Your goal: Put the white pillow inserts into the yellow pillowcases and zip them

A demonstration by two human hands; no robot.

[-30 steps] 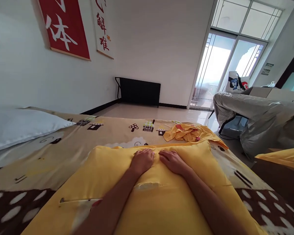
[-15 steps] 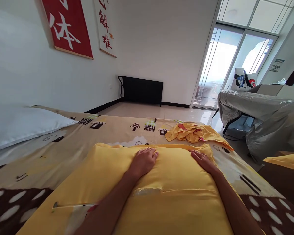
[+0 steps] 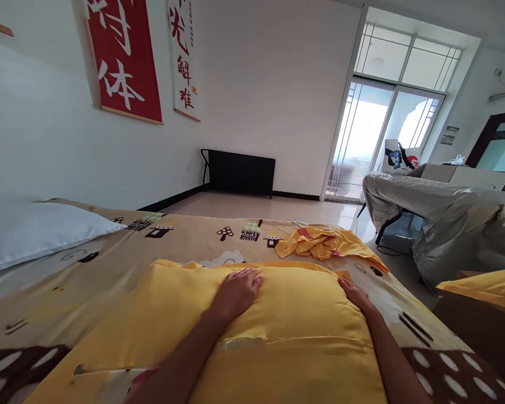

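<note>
A plump yellow pillow [image 3: 303, 314] lies in front of me on the bed. My left hand [image 3: 239, 289] rests flat on its top near the far edge, fingers together and stretched out. At the far right corner, my right hand [image 3: 356, 294] lies against the pillow's side with its fingers extended; its thumb is hidden. Across the pillow runs a seam with a small gap [image 3: 242, 342] where whitish material shows. Flat yellow cloth spreads out to the left, with a slit [image 3: 105, 370] partly covered by my left forearm.
Crumpled orange-yellow cloth [image 3: 320, 244] lies on the patterned bedspread [image 3: 202, 233]. A white pillow [image 3: 46, 230] is at the left. Beyond the bed's right side are a plastic-covered piece of furniture [image 3: 437, 207] and another yellow piece [image 3: 488, 286]. A black panel [image 3: 239, 173] stands by the wall.
My right hand has slid outward from the pillow's top to its right side, and the far right corner has changed shape. My left hand stays put. The view has tilted up slightly.
</note>
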